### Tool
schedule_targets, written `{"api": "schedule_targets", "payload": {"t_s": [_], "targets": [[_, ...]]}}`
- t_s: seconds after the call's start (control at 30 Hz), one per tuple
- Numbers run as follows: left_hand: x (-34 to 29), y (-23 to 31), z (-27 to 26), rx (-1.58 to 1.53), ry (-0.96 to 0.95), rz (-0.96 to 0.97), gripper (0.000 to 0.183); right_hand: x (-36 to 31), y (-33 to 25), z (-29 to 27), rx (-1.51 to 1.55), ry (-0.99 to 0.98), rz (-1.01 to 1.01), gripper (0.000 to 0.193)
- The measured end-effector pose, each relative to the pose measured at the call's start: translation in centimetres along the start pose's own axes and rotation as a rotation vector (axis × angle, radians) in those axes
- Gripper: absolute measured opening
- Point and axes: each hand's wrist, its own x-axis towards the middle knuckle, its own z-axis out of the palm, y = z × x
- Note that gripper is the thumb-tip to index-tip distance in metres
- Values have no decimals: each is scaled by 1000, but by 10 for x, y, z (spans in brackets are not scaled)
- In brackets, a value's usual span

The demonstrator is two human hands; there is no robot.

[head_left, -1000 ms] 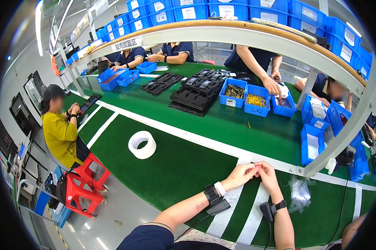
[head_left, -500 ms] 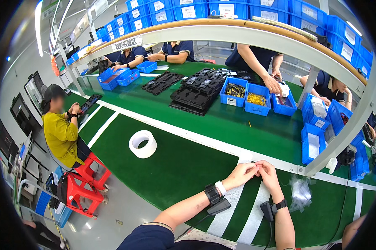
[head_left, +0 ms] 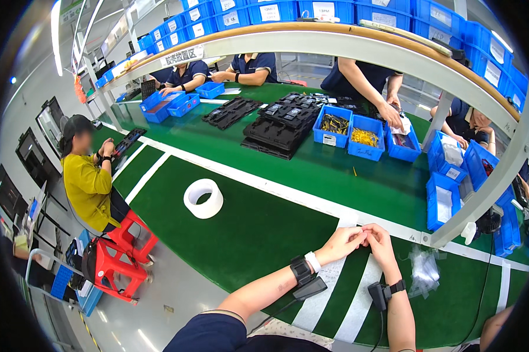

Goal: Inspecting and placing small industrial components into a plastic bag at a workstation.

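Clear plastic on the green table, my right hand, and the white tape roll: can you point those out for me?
Clear plastic (head_left: 424,270): head view, on the middle of the bundle.
Right hand (head_left: 380,243): head view, on the back of the hand.
White tape roll (head_left: 214,208): head view, on its lower right side.

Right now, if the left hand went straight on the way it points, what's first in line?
Most likely the right hand: the left hand points at its fingers and their fingertips seem to meet, though a small gap can't be ruled out.
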Motion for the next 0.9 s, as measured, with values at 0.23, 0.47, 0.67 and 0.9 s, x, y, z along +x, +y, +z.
{"api": "schedule_targets", "payload": {"t_s": [0.23, 0.47, 0.67, 0.9], "targets": [[-1, -3, 2, -40, 25, 26, 26, -1, -8, 3, 9, -16, -6, 12], [-1, -1, 3, 123, 78, 97, 25, 0, 7, -4, -51, -8, -44, 12], [2, -5, 1, 93, 121, 148, 25, 4, 7, -3, -79, -14, -84, 14], [2, -5, 4, 60, 180, 164, 27, 8, 21, -12, -84, 31, -52, 16]]}}
